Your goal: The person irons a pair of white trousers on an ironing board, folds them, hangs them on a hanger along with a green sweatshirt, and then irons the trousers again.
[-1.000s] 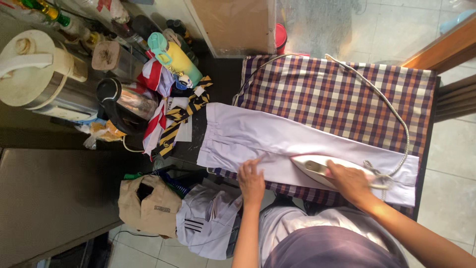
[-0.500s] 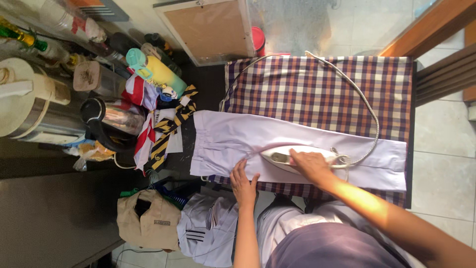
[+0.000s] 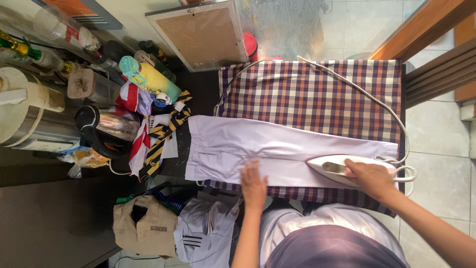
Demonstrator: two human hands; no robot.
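White trousers lie flat across a plaid-covered ironing surface. My right hand grips the handle of a white iron resting on the trouser leg near its right end. My left hand presses flat, fingers spread, on the trousers near the waistband side at the near edge. The iron's braided cord loops over the plaid cloth to the far side.
Left of the trousers lie a striped yellow-black tie and red-white cloth. A kettle, a large pot, bottles and a yellow flask crowd the counter. A tan shirt and white shirt hang below.
My right hand slid the iron left toward the middle of the trousers, then back right to the leg end. My left hand stayed pressing near the waistband.
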